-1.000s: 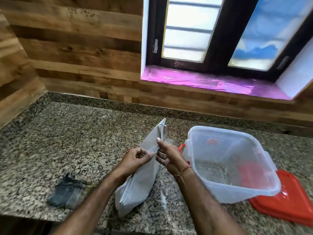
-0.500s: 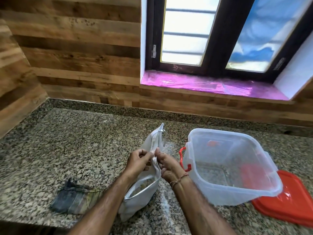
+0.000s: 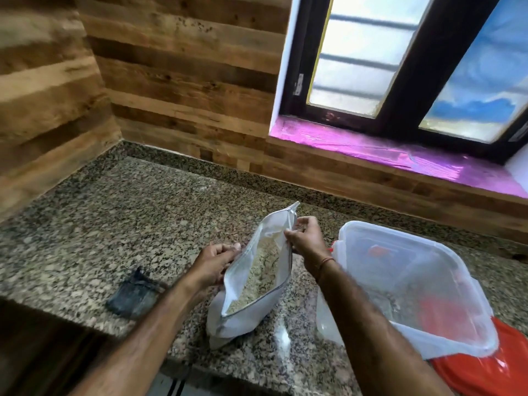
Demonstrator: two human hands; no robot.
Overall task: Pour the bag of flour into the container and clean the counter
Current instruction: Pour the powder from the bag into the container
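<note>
At lower left of the frame a dark folded cloth (image 3: pixel 134 295) is lying on the granite counter (image 3: pixel 120 218). Toward centre, the left hand (image 3: pixel 214 262) is pinching one lip of the white zip bag (image 3: pixel 251 284), and the right hand (image 3: pixel 307 238) is pinching the opposite lip, spreading the mouth over pale, grainy flour. At right an empty clear plastic container (image 3: pixel 414 287) is sitting partly on its red lid (image 3: pixel 485 372). Opening seems finished; pouring likely calls for lifting and tipping the bag over the container's rim.
</note>
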